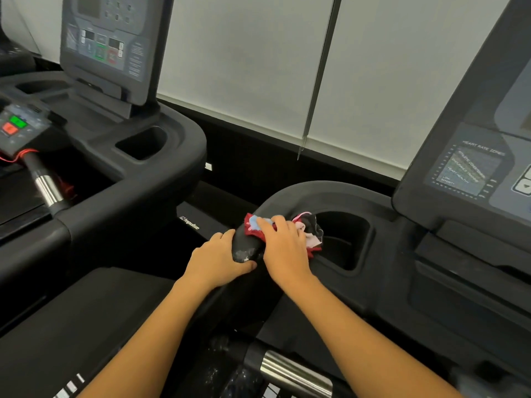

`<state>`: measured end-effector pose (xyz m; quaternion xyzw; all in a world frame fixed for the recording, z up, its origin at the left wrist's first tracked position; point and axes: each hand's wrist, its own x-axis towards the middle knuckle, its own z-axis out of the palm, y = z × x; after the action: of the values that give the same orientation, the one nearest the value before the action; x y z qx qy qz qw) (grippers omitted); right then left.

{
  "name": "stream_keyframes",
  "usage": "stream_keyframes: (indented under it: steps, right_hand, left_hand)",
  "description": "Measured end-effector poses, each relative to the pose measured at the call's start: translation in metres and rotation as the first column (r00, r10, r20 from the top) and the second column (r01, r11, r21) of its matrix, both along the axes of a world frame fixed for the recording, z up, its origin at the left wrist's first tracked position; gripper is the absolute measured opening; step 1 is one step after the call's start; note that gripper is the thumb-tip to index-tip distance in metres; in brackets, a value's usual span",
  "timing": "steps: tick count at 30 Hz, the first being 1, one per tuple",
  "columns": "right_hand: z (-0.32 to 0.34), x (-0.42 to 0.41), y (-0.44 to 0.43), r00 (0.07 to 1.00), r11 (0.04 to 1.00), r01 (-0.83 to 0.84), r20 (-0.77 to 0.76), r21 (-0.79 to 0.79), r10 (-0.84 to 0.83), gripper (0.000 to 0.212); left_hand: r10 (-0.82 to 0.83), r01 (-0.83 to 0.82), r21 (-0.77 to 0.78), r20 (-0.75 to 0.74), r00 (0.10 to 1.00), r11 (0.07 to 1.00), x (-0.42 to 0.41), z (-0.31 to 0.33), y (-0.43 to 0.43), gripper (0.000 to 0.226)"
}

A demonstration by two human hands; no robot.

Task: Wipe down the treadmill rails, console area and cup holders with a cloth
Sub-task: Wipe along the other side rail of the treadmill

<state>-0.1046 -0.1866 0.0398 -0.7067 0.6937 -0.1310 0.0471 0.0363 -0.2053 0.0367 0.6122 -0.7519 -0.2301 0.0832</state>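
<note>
My right hand (283, 248) presses a bunched cloth (309, 229), red, pink, black and light blue, onto the curved black rail (304, 193) of the treadmill in front of me. The cloth lies at the left rim of the cup holder (350, 239). My left hand (219, 257) grips the same rail just left of the cloth, beside a scuffed, whitish patch (247, 251). The console panel (471, 168) with a heart-rate chart rises at the right.
A second treadmill stands to the left, with its own console (106, 38), cup holder (142, 143) and a red and green button pad (14, 124). Chrome grip bars (293, 372) sit below my arms. White blinds (258, 58) hang behind.
</note>
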Motion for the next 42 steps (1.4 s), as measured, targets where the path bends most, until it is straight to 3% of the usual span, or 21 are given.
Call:
stream_keyframes:
  steps: [5,14,18,23,29,32,35,42]
  right_hand:
    - [0.009,-0.011,-0.035,0.994,0.994,0.096,-0.056,0.045,-0.094,0.048]
    - [-0.007,0.010,0.030,0.997,0.996,-0.057,-0.050,-0.064,0.054,0.049]
    - [-0.008,-0.003,0.006,0.993,0.992,0.038,-0.103,-0.124,-0.051,0.046]
    - [0.001,-0.014,-0.025,0.965,0.986,0.150,-0.206,-0.070,-0.162,0.043]
    - [-0.006,0.012,0.022,0.977,0.991,0.062,-0.198,-0.122,-0.086,0.052]
    - [-0.009,-0.003,0.011,0.994,0.995,-0.005,-0.108,-0.095,-0.005,0.048]
    - [-0.012,-0.025,-0.020,0.984,0.986,0.074,-0.147,-0.152,-0.096,0.046]
    - [-0.001,-0.082,-0.091,0.950,0.957,0.288,-0.113,-0.031,-0.290,0.043]
  left_hand:
    - [0.001,-0.003,0.028,0.038,0.999,1.000,0.000,0.001,0.000,0.085]
    - [0.020,-0.020,-0.004,0.042,0.999,1.000,-0.002,0.001,0.002,0.077]
    - [0.004,-0.005,0.010,0.040,0.999,1.000,-0.001,0.001,0.002,0.079]
    - [0.005,-0.005,0.014,0.050,0.999,1.000,-0.001,0.002,0.002,0.084]
    - [0.024,-0.024,0.007,-0.014,1.000,1.000,-0.001,0.002,0.003,0.080]
    - [0.011,-0.011,0.000,-0.027,1.000,1.000,-0.001,0.003,0.005,0.082]
    - [-0.002,0.002,-0.009,-0.026,1.000,1.000,-0.001,0.005,0.007,0.084]
    - [-0.009,0.009,-0.020,-0.012,1.000,1.000,0.000,0.006,0.010,0.085]
